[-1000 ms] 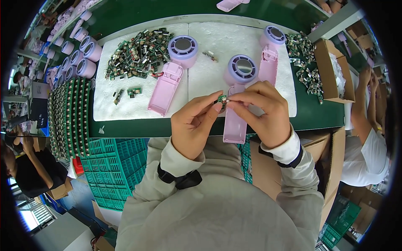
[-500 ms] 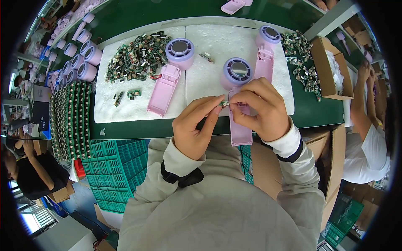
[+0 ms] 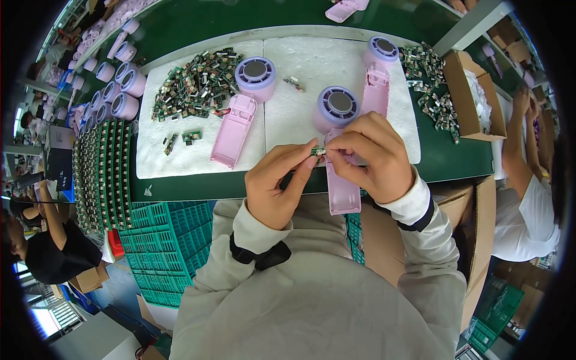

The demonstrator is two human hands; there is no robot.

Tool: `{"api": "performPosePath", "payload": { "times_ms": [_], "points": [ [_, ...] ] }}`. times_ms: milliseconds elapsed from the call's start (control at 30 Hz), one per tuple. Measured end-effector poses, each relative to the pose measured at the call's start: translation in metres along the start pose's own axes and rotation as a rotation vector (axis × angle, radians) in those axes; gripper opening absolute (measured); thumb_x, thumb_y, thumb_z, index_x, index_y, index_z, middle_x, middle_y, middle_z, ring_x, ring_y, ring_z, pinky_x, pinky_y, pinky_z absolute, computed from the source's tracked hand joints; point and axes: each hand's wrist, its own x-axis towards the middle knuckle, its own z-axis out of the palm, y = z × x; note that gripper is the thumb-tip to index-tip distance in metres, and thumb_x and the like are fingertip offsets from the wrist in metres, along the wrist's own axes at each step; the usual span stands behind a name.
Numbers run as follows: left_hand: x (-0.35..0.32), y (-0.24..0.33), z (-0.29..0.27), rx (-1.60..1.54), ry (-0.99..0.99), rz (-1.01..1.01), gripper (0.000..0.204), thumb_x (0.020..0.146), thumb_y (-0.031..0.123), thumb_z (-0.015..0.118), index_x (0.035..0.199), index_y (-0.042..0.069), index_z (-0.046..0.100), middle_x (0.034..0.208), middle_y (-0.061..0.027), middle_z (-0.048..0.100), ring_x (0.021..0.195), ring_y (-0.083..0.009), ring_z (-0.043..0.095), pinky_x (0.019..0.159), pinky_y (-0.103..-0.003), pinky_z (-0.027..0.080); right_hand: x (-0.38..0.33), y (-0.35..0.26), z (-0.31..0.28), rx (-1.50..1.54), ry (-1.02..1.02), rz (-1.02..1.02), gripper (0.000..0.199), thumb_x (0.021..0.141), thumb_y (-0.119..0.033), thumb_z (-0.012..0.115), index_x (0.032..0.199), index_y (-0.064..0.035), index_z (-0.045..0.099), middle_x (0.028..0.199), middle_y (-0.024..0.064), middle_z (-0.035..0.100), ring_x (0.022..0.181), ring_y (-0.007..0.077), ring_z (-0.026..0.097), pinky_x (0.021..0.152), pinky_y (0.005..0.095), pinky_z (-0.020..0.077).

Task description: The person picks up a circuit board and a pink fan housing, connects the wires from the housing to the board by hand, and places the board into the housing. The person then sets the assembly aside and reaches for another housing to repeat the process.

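My left hand and my right hand meet at their fingertips, pinching a small green circuit board between them. Under them lies a pink handheld fan body with a round purple head, sticking out over the table's front edge. A second pink fan lies to the left on the white foam mat, a third one to the right. A heap of small green circuit boards covers the mat's far left.
More boards are scattered at the right beside an open cardboard box. Purple fan heads and rows of green trays line the left. Green crates stand below. Other people sit at left and right.
Both hands stay together on the small board; they have shifted slightly and the fingers have adjusted their pinch. Nothing else has moved.
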Motion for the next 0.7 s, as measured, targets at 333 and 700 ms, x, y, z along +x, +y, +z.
{"api": "performPosePath", "payload": {
  "times_ms": [333, 700],
  "points": [
    [-0.004, 0.001, 0.004, 0.107, 0.047, 0.085, 0.035, 0.093, -0.008, 0.069, 0.126, 0.0, 0.072, 0.105, -0.0145, 0.072, 0.091, -0.0193, 0.07, 0.079, -0.028, 0.056, -0.001, -0.01, 0.006, -0.052, 0.063, 0.018, 0.021, 0.072, 0.003, 0.08, 0.091, -0.0012, 0.072, 0.083, 0.0068, 0.062, 0.072, 0.0241, 0.057, 0.066, 0.0352, 0.0465],
    [-0.006, -0.003, 0.021, 0.505, 0.19, 0.362, 0.034, 0.092, -0.014, 0.066, 0.124, -0.004, 0.072, 0.115, -0.0192, 0.068, 0.092, -0.0229, 0.072, 0.075, -0.03, 0.058, -0.011, -0.028, 0.029, 0.116, 0.234, 0.289, 0.015, 0.08, 0.005, 0.078, 0.093, 0.0008, 0.073, 0.08, 0.0067, 0.061, 0.066, 0.0175, 0.056, 0.058, 0.0297, 0.0455]
  ]
}}
